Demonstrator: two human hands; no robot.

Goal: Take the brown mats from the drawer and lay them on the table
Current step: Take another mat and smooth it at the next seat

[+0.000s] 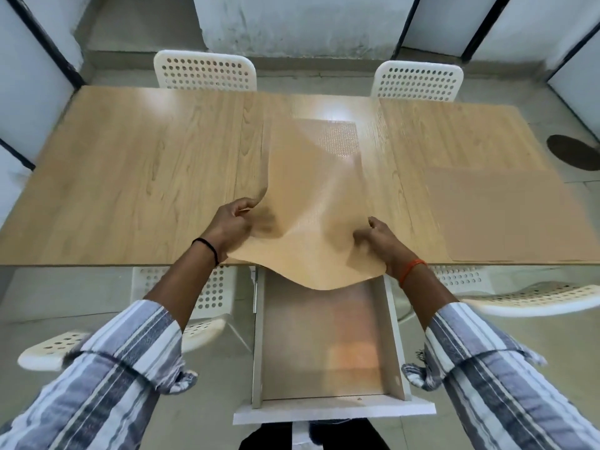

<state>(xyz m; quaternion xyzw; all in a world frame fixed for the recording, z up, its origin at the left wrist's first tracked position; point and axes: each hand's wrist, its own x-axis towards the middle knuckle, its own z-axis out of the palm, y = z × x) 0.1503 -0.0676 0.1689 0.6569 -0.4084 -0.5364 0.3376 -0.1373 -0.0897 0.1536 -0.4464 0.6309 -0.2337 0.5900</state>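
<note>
A thin brown mat point(316, 190) hangs in both my hands over the middle of the wooden table point(136, 177), its near edge sagging past the table's front edge. My left hand point(232, 222) grips its left edge and my right hand point(378, 238) grips its right edge. A second brown mat point(506, 216) lies flat on the table's right part. Below the table front, the white drawer point(397, 345) is pulled out towards me, and another brown mat point(321, 336) lies flat inside it.
Two white perforated chairs point(204, 73) point(418, 81) stand at the table's far side. Two more point(181, 313) point(532, 300) are tucked under the near side, left and right of the drawer. A dark round floor cover point(574, 152) lies right of the table.
</note>
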